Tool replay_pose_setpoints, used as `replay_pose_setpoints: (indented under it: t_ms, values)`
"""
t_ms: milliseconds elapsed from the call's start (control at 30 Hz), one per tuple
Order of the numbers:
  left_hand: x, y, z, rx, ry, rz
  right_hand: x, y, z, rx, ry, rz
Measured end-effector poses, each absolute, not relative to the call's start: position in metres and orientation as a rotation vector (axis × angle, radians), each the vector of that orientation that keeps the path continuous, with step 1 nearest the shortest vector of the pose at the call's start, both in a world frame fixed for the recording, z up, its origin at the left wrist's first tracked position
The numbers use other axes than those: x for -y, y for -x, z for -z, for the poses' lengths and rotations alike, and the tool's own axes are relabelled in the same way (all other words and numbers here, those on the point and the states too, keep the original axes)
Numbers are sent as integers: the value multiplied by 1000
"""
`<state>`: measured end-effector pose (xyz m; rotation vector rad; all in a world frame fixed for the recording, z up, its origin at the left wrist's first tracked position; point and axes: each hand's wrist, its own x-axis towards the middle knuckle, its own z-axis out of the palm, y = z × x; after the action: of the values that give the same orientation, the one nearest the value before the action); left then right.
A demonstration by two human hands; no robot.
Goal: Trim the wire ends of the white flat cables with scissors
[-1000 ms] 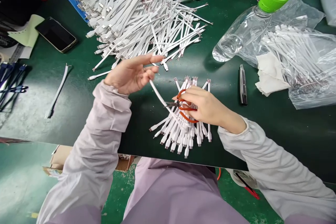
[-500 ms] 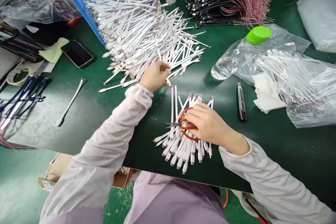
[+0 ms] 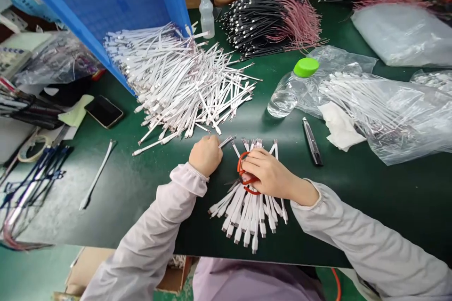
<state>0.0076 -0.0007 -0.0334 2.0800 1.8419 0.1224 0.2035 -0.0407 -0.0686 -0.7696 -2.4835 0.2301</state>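
Note:
My left hand (image 3: 205,154) is closed, with the stripped wire ends of a white cable (image 3: 226,142) poking out on its right side; how many cables it holds I cannot tell. My right hand (image 3: 270,172) grips red-handled scissors (image 3: 240,164), their blades pointing left. Beneath the scissors, a fan of short white cables (image 3: 247,218) lies on the green table, connectors toward me and bare wires facing away. Beyond my left hand spreads a large heap of similar white cables (image 3: 183,80), spilling from a blue bin (image 3: 113,4).
To the right lie a utility knife (image 3: 312,142), a crumpled tissue (image 3: 339,127), a green-capped water bottle (image 3: 284,96) and a bag of white cables (image 3: 381,113). A phone (image 3: 104,111) and a lone cable (image 3: 97,174) are at left. Black cables (image 3: 254,19) stand behind, near another person.
My left hand has drawn back from the heap toward me and closed on cable. The two cables left of the fan no longer lie there. The view has tilted up.

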Motion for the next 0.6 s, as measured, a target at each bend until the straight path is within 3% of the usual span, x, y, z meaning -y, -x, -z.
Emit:
replay_pose_setpoints:
  t_ms: [233,367,600]
  values:
    - [0,-2,38,-1145,-1045,-450,37,-210,74,2049,914,-417]
    - [8,-18,44,-1116,-971,-521,32,-216,75,1697,1173,-486]
    - [15,-25,51,-1209,-1142,-606,30,-216,75,1746,1125,-565]
